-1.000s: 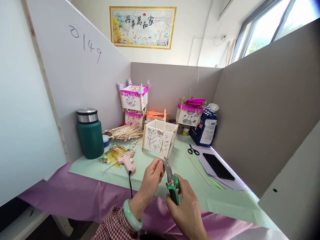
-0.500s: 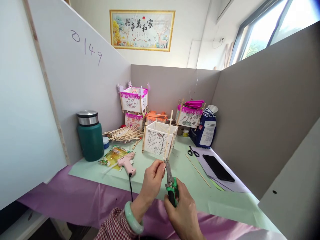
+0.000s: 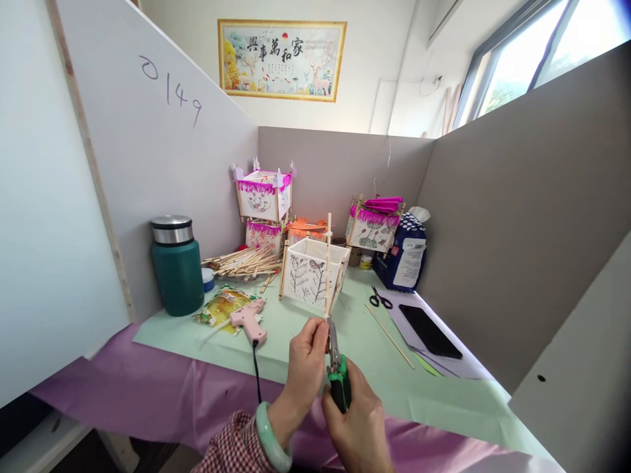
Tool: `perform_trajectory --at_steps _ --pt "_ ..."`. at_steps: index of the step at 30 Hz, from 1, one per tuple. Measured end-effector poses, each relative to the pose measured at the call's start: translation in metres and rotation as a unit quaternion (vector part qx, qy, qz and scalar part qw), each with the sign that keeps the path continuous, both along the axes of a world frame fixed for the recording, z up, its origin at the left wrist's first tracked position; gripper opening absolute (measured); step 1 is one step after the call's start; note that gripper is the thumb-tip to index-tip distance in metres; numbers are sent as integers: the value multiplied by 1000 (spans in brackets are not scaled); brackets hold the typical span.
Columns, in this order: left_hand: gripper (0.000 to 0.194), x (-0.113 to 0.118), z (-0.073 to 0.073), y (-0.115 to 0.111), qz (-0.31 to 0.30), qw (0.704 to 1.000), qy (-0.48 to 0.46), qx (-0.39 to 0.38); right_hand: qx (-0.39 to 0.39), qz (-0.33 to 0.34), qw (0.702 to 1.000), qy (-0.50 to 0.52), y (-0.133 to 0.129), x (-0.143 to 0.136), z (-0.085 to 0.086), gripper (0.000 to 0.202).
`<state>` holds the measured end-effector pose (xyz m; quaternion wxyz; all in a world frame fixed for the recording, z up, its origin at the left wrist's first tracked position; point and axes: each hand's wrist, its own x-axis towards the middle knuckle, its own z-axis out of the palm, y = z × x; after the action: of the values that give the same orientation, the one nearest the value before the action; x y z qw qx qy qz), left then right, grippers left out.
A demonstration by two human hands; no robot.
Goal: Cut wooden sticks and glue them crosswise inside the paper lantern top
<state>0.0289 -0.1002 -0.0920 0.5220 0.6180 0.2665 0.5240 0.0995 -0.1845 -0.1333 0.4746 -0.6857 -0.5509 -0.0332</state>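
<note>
My left hand (image 3: 306, 358) pinches the lower end of a thin wooden stick (image 3: 328, 263), which stands nearly upright. Wrapped round green-and-black handles, my right hand (image 3: 357, 414) holds a pair of pruning shears (image 3: 335, 355). The metal jaws touch the stick's lower end, right beside my left fingertips. Just behind the stick stands a white square paper lantern (image 3: 305, 279) with wooden corner posts and drawn branches and a bird on its front. The stick hides part of that lantern.
At left are a green thermos (image 3: 177, 269), a pink glue gun (image 3: 249, 320) and a pile of sticks (image 3: 246, 263). Finished-looking lanterns (image 3: 261, 197) stand behind. At right lie scissors (image 3: 380, 300), a loose stick (image 3: 389, 335) and a black phone (image 3: 430, 330); a tissue pack (image 3: 407, 256) stands farther back.
The stick has swung from a slight rightward lean to nearly upright. The shears' handles have come closer together, and my left hand has shifted slightly right.
</note>
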Motion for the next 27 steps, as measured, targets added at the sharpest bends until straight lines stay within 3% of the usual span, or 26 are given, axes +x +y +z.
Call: perform_trajectory --at_steps 5,10,12,15,18,21,27 --pt "37 -7 4 6 -31 1000 2 6 -25 60 995 72 -5 -1 10 27" --pt "33 -13 11 8 -218 968 -68 -102 -79 136 964 215 -11 4 25 20" --pt "32 -14 14 7 -258 954 -81 -131 -99 158 948 259 -13 7 28 21" --pt "30 -13 16 5 -246 951 -102 -154 -89 163 953 239 -13 10 28 33" --pt "29 -14 17 7 -211 958 -114 -154 -58 115 977 173 -12 12 24 50" --pt "30 -14 15 9 -204 962 -111 -144 -53 74 988 127 -10 12 20 51" --pt "33 -13 11 7 -197 965 -101 -143 -48 66 994 78 -8 12 17 47"
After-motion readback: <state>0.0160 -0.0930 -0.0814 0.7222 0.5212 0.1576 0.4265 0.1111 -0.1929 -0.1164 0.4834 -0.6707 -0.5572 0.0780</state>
